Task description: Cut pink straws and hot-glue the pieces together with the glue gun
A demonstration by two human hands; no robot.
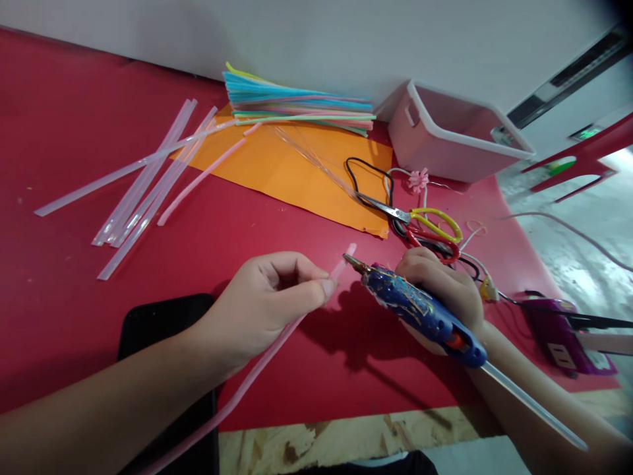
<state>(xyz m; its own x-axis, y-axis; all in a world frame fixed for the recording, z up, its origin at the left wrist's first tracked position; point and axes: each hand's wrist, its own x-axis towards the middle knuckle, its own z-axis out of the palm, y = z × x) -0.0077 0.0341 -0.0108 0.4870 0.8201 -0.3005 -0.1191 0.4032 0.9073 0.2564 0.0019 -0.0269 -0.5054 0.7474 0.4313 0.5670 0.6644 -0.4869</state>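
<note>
My left hand [271,303] pinches a pink pipe cleaner [267,356] between thumb and forefinger near its upper end; its long tail runs down to the lower left. My right hand [445,290] is wrapped round a blue hot glue gun [415,303], whose metal nozzle points left at the pipe cleaner's tip, touching it or very close. A clear glue stick [534,406] sticks out from the back of the gun. Just beyond my right hand lie scissors [410,218] with one yellow and one red handle.
Translucent glue sticks [148,175] lie crossed at the left. A bundle of coloured pipe cleaners [297,99] rests on orange paper [297,171]. Behind stand a pink bin [445,142] and a small pink pom-pom-like piece [418,180]. A black phone [163,316] and a purple power strip [554,330] flank my hands.
</note>
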